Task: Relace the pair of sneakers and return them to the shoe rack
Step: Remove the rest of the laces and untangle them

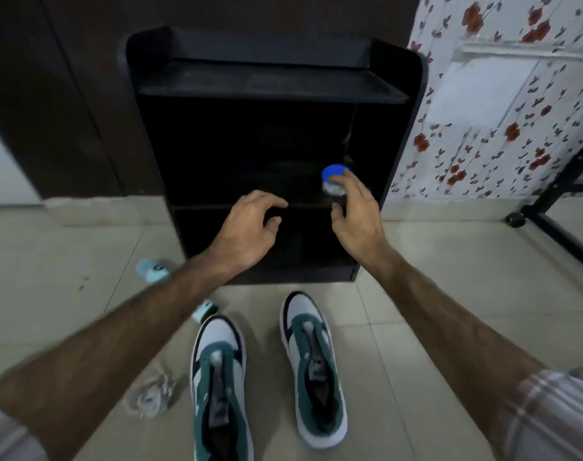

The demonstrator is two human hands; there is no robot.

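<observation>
Two white, green and black sneakers stand side by side on the tiled floor, toes toward the rack: the left sneaker and the right sneaker. Neither shows laces in its eyelets. A loose pile of white laces lies left of the left sneaker. The black shoe rack stands just beyond them, its shelves dark. My left hand and my right hand hover in front of the rack's middle shelf with loosely curled fingers, holding nothing. The right fingertips are at a blue-lidded jar.
The blue-lidded jar sits at the right end of the middle shelf. Two light blue items lie on the floor left of the rack. A black metal frame with a foot stands at the right, by a flowered wall.
</observation>
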